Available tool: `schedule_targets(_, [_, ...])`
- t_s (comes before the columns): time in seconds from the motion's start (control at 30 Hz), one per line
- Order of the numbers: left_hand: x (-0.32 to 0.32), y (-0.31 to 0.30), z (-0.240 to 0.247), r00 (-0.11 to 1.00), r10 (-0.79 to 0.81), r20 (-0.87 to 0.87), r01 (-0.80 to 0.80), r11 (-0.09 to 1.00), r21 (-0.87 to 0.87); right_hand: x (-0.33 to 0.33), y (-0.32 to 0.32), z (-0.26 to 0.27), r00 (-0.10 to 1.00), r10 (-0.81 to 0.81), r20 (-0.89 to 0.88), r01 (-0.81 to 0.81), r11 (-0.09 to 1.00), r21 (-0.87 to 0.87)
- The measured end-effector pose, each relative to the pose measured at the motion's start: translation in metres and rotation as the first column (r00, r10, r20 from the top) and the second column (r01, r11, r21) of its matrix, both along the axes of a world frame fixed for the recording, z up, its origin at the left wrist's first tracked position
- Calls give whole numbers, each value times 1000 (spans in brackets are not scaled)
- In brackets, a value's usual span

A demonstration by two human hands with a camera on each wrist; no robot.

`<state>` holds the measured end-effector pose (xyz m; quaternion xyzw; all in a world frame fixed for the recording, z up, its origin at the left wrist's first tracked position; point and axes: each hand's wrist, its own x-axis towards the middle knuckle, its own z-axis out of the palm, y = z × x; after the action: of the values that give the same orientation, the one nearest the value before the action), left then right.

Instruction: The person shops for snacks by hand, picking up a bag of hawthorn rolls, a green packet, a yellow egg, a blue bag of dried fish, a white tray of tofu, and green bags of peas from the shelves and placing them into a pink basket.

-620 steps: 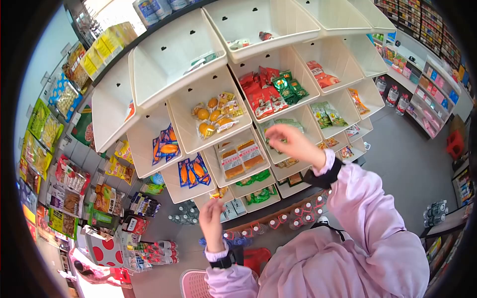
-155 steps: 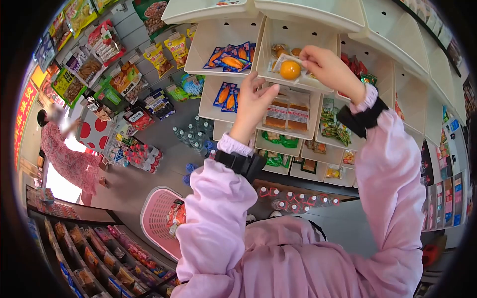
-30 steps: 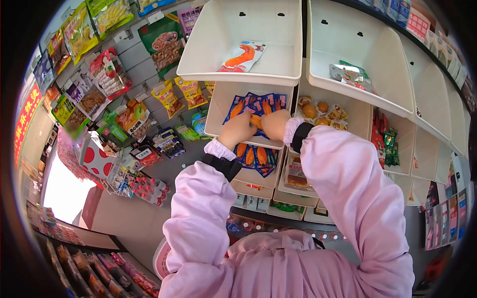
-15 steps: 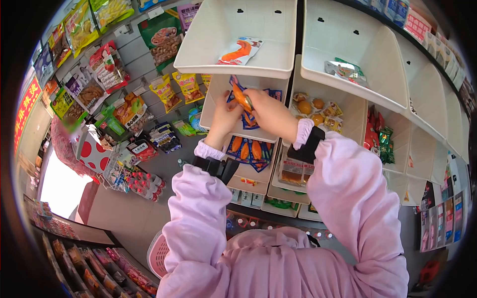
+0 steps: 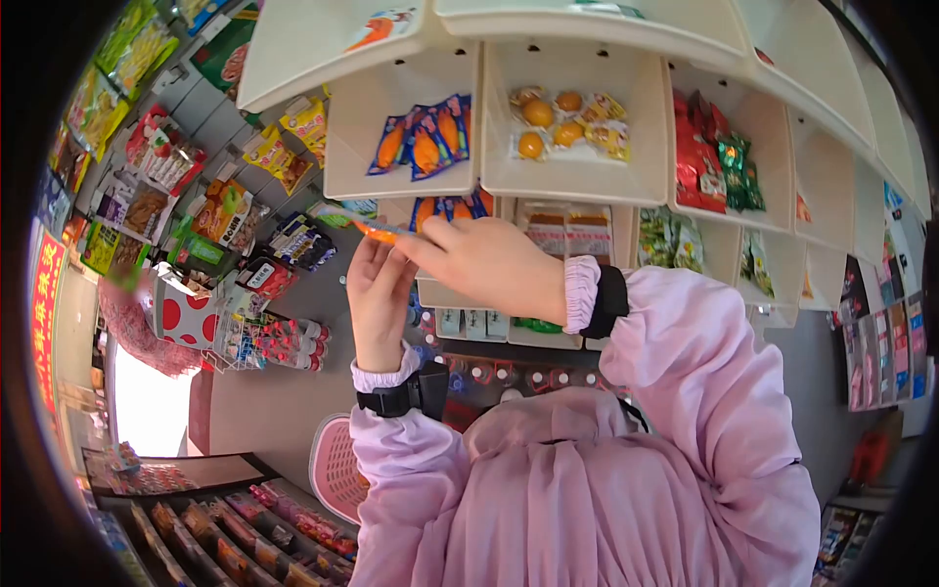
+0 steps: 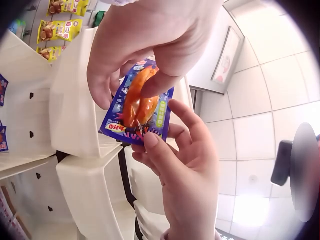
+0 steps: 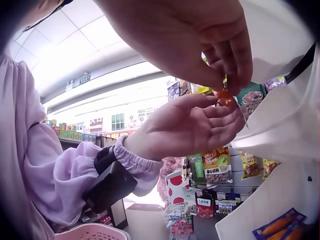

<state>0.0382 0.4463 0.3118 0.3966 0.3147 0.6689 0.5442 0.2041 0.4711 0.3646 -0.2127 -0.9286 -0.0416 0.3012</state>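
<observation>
Between both hands is a small blue snack packet (image 6: 131, 107) with glossy orange-brown meat pieces showing on its front. My left hand (image 5: 380, 303) pinches its lower edge, thumb on the front and fingers behind, as the left wrist view shows. From above, my right hand (image 5: 494, 264) holds the upper part, its thumb lying across the front. The packet is seen nearly edge-on in the head view, in front of the bins. Similar blue packets (image 5: 425, 142) lie in a cream bin behind the hands, and more blue packets (image 5: 445, 207) sit in the bin below.
Wrapped brown eggs (image 5: 538, 112) fill part of the neighbouring bin, with red packets (image 5: 696, 161) farther right. A pink basket (image 5: 337, 470) stands low at left. Snack bags (image 5: 230, 210) hang on the left wall. Bottles (image 5: 504, 374) stand below the bins.
Earlier, the right hand held a wrapped egg. One second ago both hands were in the blue-packet bin; since then a packet has been lifted out and brought down and left, outside the bins.
</observation>
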Motion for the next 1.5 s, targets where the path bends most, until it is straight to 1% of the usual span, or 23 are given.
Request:
schedule_targets(0.07, [3, -14, -14, 1000, 11, 1, -11, 1000, -24, 10, -13, -12, 1000, -11, 18, 11, 1000, -27])
schedule_targets(0.17, [17, -40, -25, 1000, 5, 20, -4, 998, -65, 19, -32, -34, 999, 21, -27, -23, 998, -52])
schedule_targets(0.2, [18, -47, -33, 999, 11, 36, -8, 997, -78, 22, -38, -41, 1000, 15, 23, -13, 998, -68])
schedule_targets(0.3, [25, -70, -53, 996, 21, 87, -11, 993, -115, 33, -55, -62, 999, 50, -17, -52, 985, -165])
schedule_targets(0.33, [26, -77, -62, 996, 31, 83, -20, 991, -135, 34, -60, -71, 997, 60, 41, -50, 975, -217])
schedule_targets(0.43, [26, -99, -87, 997, 57, 53, -46, 981, -186, 42, -77, -89, 993, 107, 44, -88, 948, -305])
schedule_targets(0.5, [26, -115, -96, 998, 65, 16, -60, 976, -210, 44, -87, -98, 994, 112, 14, -93, 880, -466])
schedule_targets(0.57, [22, -132, -102, 998, 66, 14, -61, 966, -249, 39, -96, -118, 996, 84, -23, -81, 788, -611])
schedule_targets(0.6, [20, -139, -105, 997, 82, 2, -78, 962, -261, 34, -99, -135, 972, 111, -208, -218, 757, -616])
schedule_targets(0.7, [15, -162, -114, 991, 135, 8, -127, 945, -300, 19, -118, -162, 855, 32, -518, -490, 383, -783])
schedule_targets(0.73, [13, -170, -118, 989, 149, 2, -141, 940, -310, 15, -123, -173, 875, -15, -483, -473, 183, -862])
schedule_targets(0.83, [6, -196, -133, 982, 190, -1, -179, 921, -346, -6, -144, -204, 861, -74, -503, -503, 25, -864])
schedule_targets(0.87, [5, -207, -138, 976, 217, -14, -207, 908, -365, -11, -149, -213, 917, 13, -398, -398, 83, -914])
schedule_targets(0.97, [-3, -241, -147, 958, 286, 27, -243, 855, -458, -28, -168, -224, 924, 116, -364, -363, -34, -931])
schedule_targets(1.0, [-11, -255, -158, 950, 306, 60, -238, 835, -496, -35, -176, -228, 915, 103, -390, -389, -32, -921])
schedule_targets(1.1, [-24, -295, -181, 913, 389, 123, -244, 762, -600, -62, -196, -253, 914, 233, -331, -321, -82, -944])
schedule_targets(1.13, [-28, -307, -186, 899, 418, 133, -249, 736, -630, -71, -203, -264, 916, 269, -297, -297, -41, -954])
schedule_targets(1.17, [-29, -315, -190, 896, 429, 111, -270, 727, -631, -82, -213, -285, 898, 299, -321, -351, 51, -935])
schedule_targets(1.23, [-36, -344, -220, 855, 504, 121, -293, 664, -688, -100, -232, -307, 927, 331, -177, -165, -62, -984])
schedule_targets(1.3, [-34, -359, -230, 746, 630, 214, -295, 602, -742, -115, -256, -349, 911, 371, -182, -215, 49, -975])
schedule_targets(1.37, [-38, -379, -260, 704, 676, 219, -298, 561, -772, -127, -254, -313, 856, 517, 26, 137, -177, -975])
schedule_targets(1.43, [-44, -389, -280, 693, 671, 264, -251, 568, -784, -134, -258, -310, 854, 519, 37, 159, -193, -968])
schedule_targets(1.5, [-51, -390, -294, 672, 678, 299, -223, 570, -791, -148, -262, -341, 786, 618, -1, 50, -65, -997])
